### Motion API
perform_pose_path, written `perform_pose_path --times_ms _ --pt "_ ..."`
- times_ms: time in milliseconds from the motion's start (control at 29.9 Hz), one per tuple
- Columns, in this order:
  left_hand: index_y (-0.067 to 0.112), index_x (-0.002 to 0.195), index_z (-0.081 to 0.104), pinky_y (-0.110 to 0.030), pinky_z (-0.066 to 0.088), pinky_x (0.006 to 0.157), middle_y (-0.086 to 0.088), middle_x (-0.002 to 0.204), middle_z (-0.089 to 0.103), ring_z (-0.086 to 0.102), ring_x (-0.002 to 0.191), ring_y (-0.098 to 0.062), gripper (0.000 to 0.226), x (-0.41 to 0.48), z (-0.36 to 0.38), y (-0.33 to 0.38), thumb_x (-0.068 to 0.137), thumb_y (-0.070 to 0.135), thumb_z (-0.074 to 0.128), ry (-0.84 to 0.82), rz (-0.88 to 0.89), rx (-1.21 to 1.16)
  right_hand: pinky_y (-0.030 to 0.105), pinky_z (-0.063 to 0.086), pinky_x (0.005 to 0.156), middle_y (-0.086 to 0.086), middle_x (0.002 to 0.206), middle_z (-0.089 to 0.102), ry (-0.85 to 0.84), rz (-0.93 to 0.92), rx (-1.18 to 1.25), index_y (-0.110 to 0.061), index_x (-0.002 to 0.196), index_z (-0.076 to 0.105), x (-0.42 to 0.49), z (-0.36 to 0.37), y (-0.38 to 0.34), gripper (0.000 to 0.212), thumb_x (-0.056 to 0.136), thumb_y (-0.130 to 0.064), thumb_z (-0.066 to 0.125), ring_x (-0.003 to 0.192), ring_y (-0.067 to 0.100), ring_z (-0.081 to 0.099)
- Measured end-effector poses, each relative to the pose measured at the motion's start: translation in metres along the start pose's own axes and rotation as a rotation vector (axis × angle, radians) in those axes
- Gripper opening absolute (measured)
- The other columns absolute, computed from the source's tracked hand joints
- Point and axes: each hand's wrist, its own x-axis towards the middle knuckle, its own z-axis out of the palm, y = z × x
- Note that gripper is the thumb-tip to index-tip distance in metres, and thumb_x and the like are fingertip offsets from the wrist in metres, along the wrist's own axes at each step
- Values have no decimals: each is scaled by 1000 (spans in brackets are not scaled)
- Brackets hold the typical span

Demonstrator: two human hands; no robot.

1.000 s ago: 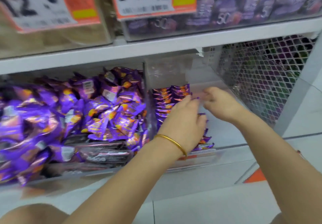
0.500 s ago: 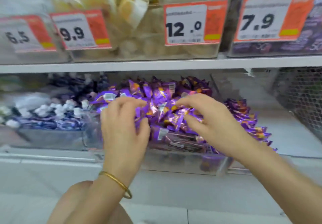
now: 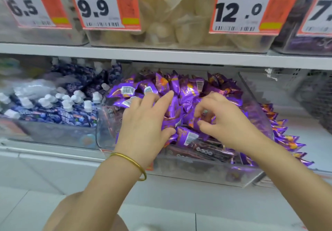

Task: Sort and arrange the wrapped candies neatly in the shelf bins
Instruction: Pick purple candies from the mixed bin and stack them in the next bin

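The purple wrapped candies (image 3: 186,90) lie heaped loose in a clear bin (image 3: 197,173) on the lower shelf, piled above the bin's rim at the back. Along the front of that bin, under the heap, lie dark brown wrapped bars (image 3: 206,150). The left hand (image 3: 143,123) is down on the left half of the heap; its grip is closed on candies, forefinger stretched over the top of them and thumb drawn in beneath. The right hand (image 3: 228,123) is on the right half of the heap, fingers curled, its grip pinching a candy wrapper between thumb and fingertips. How many pieces either hand holds cannot be told. A gold bangle (image 3: 133,160) sits on the left wrist, in front of the bin. Just right of the bin, outside its wall, a neat row of purple candies (image 3: 285,139) stands packed edge to edge on the shelf floor. Left of the bin and touching it is a second clear bin holding blue pouches (image 3: 68,112) with white caps. Farther right of the bin is a wire mesh basket (image 3: 316,94), blurred. Above the bin runs a white shelf board (image 3: 161,56), carrying a tub of pale packets (image 3: 165,24) and orange price tags reading 6.5 (image 3: 30,6), 9.9 (image 3: 100,6) and 12.0 (image 3: 240,8).
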Motion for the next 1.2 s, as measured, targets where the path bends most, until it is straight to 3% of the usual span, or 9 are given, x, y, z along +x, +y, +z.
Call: perform_pose_path --times_ms 134,301,435,635,735,802,903,1003,1203 --pt "19 121 57 -43 47 72 -4 102 60 49 83 -32 64 2 2 4 63 24 82 85 124 43 16 44 64 -7 96 55 75 110 165 -28 95 55 -4 -3 6 37 74 2 62 69 11 54" --pt "23 132 49 -25 33 91 5 114 58 52 101 -23 61 15 -8 22 75 32 66 108 122 -260 12 46 73 -3 91 64 190 189 417 -24 96 62 -4 -17 14 34 80 6 61 81 10 59" --pt "31 123 49 -10 38 90 22 106 58 54 101 3 50 36 -16 53 77 25 68 -10 93 -722 21 55 69 -5 87 71 302 229 711 -25 91 64 -7 -36 20 37 89 9 48 77 10 65" --pt "26 111 52 -18 46 81 9 102 64 59 86 -4 26 49 4 78 87 23 62 -318 -14 -1016 24 40 43 -1 58 62 643 320 967 -11 84 64 -21 -58 35 30 82 9 42 52 17 53" --pt "21 108 53 -26 49 82 -4 103 67 62 84 -15 22 50 17 80 89 26 62 -376 -87 -1118 21 37 43 1 68 64 540 117 1122 -5 86 63 -30 -67 39 23 71 4 49 55 14 54" --pt "13 117 48 -36 54 86 -11 109 65 66 90 -21 28 50 23 85 92 20 58 -454 -155 -1316 23 44 47 1 100 70 361 -10 1083 -10 85 70 -35 -71 46 29 58 -3 60 64 14 60" --pt "8 125 35 -31 56 58 -10 99 64 65 73 -22 39 53 28 94 91 14 52 -572 -266 -1576 21 52 72 -12 135 54 133 -85 723 -23 82 73 -41 -72 53 34 62 3 64 109 8 61" --pt "10 115 39 -24 43 40 -8 75 65 61 55 -21 40 57 32 97 84 21 60 -636 -299 -1617 21 48 88 -12 136 53 99 -104 666 -29 88 72 -42 -73 59 35 72 1 64 123 10 52" --pt "4 117 49 -21 37 41 -3 68 61 56 53 -17 50 58 41 98 80 35 58 -711 -245 -1580 30 47 93 0 116 63 178 -109 566 -27 102 67 -44 -76 72 26 78 -17 61 109 19 59"
